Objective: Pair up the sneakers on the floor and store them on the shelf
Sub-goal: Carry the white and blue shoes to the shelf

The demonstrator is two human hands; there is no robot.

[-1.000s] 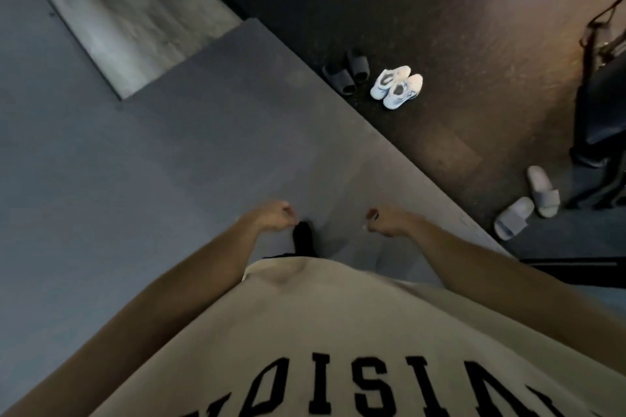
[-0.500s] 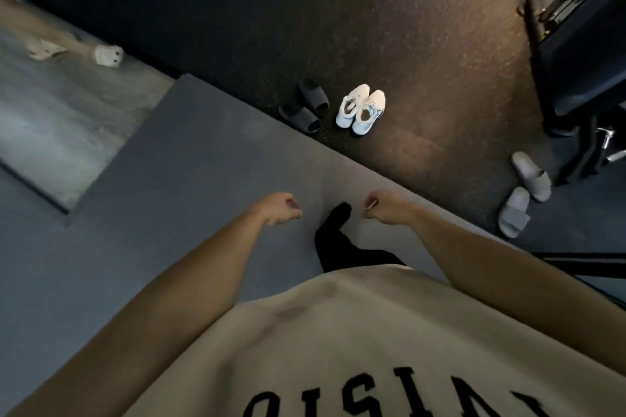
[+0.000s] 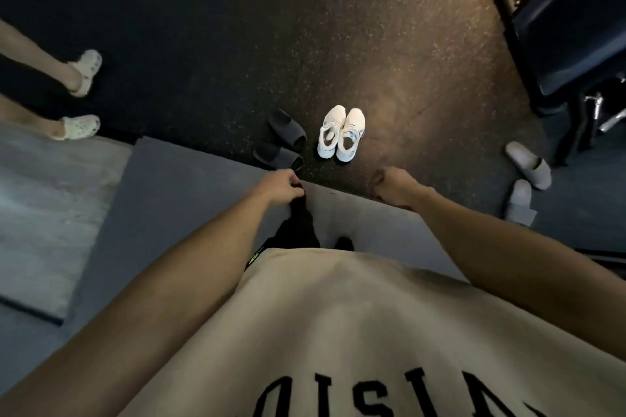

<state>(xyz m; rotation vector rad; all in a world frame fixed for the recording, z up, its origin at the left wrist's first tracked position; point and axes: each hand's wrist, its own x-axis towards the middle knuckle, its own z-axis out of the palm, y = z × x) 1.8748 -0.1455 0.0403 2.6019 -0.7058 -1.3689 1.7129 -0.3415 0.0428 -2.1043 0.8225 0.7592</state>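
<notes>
- Head view: the white sneakers stand side by side on the dark floor, already looking paired, just ahead of your hands and past the edge of the grey mat.
- Your left hand and right hand both hang in front of you with fingers curled in, holding nothing.
- No shelf is plainly visible; the dark furniture at the right may be it, but you cannot be sure.
- Risk, as I judge it: the black slides lie just beside the sneakers on their left, so a quick reach in this dim light may knock them or take the wrong shoe.
- Grey slippers lie to your right, near the dark furniture, where you could trip while carrying.
- Another person's feet in pale clogs stand well apart at the left, not in your way.
</notes>
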